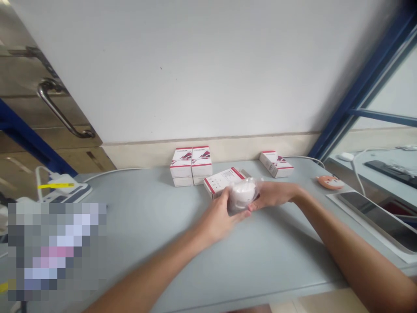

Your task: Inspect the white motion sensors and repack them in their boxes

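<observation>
A white rounded device in clear plastic wrapping is held over the desk between my two hands. My left hand grips it from the left, with the thumb at its side and the fingers below. From the right, my right hand closes on the wrapping, its fingers partly hidden. Just behind the device lies a white and red carton with printed text; a flap seems to stick out at its right end, though the device and hands cover part of it.
Several matching cartons are stacked against the wall, and another carton lies farther right. An orange mouse and a dark panel on a white sheet are at the right. A power strip with cables sits at the left, near a blurred-out patch.
</observation>
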Motion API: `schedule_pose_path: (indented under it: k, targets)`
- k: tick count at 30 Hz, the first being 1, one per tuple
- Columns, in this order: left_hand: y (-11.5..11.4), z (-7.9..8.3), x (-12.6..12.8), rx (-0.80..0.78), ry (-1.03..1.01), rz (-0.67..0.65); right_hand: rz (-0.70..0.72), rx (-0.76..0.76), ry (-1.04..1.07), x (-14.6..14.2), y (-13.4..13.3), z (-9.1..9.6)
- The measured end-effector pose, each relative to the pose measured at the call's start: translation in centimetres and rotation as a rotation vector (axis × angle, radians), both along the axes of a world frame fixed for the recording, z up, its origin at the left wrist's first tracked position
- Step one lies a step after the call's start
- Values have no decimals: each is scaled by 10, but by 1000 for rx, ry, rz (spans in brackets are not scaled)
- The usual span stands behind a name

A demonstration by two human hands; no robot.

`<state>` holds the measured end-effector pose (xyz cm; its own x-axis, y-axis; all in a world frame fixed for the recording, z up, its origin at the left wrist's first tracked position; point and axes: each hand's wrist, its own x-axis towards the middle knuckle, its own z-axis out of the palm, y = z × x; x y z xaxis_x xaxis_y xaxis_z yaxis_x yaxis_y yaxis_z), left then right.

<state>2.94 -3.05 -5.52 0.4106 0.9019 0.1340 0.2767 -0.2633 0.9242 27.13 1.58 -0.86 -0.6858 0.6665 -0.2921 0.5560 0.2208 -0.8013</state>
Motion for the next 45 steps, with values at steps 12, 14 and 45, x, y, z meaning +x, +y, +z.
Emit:
schedule_pose_path:
  k: [12, 14, 45]
  targets:
    - [-4, 31, 0, -24, -329, 154, -58, -82, 360, -22, -6, -6]
    - [2, 38, -3, -86, -474, 184, -129, -80, 441, -32, -7, -9]
    - [27, 49, -14, -370, -960, 208, -684, -74, 825, -77, -28, -7]
